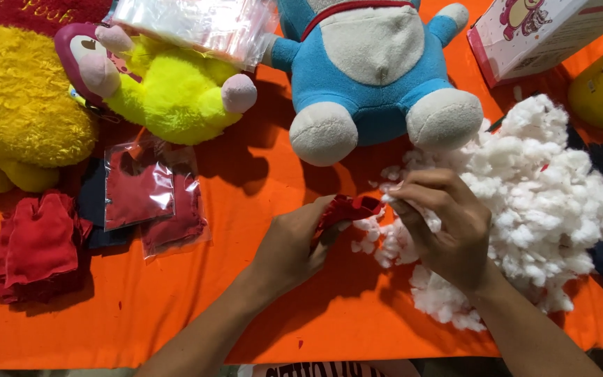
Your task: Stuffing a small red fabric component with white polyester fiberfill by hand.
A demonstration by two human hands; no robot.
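Observation:
My left hand (293,246) grips a small red fabric piece (349,209) at the middle of the orange cloth (176,307). My right hand (444,223) pinches a tuft of white stuffing at the open end of the red piece. Its fingertips touch the fabric. A large heap of white stuffing (539,202) lies under and to the right of my right hand.
A blue and white plush toy (375,70) sits just beyond my hands. A yellow-green plush (169,87) and a yellow plush (15,105) lie at the far left. Clear bags with red fabric (144,192), a stack of red fabric pieces (33,244) and a pink box (532,31) surround them.

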